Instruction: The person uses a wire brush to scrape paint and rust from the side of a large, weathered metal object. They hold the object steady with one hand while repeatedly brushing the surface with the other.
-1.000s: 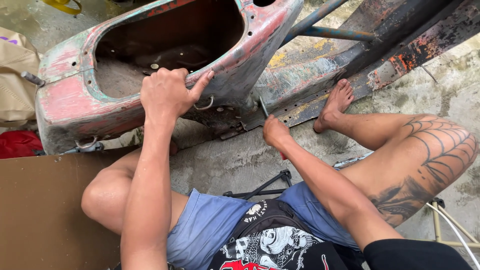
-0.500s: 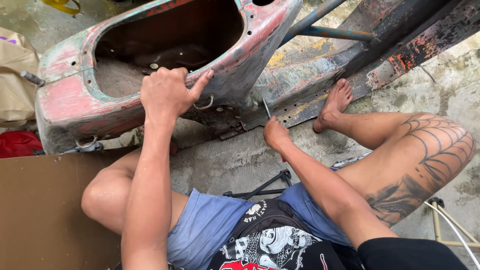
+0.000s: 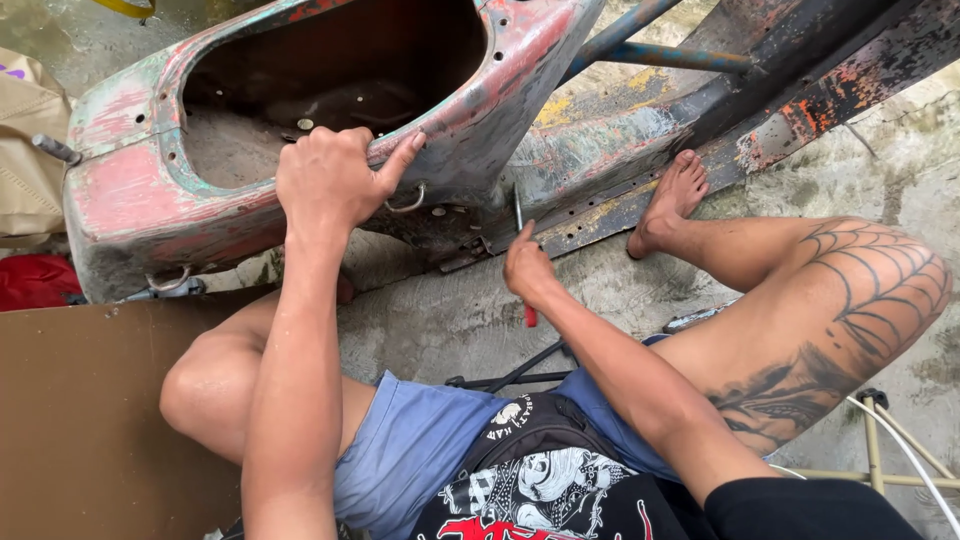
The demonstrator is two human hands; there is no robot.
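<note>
Since half a second earlier: right hand [image 3: 527, 268] barely shifted, red-handled metal screwdriver [image 3: 522, 250] raised slightly. Tip set against the lower edge of the rusted, red-and-green painted scooter body shell [image 3: 150, 190], near a rusty frame rail [image 3: 640, 190]. Left hand [image 3: 330, 180] clenched over shell's opening rim. Right fist closed around screwdriver. Fastener hidden; work judged under way, unfinished.

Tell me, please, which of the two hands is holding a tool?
The right hand: it grips a screwdriver with a red handle, its shaft pointing up at the rusty frame. The left hand only grasps the rim of the old shell.
</note>
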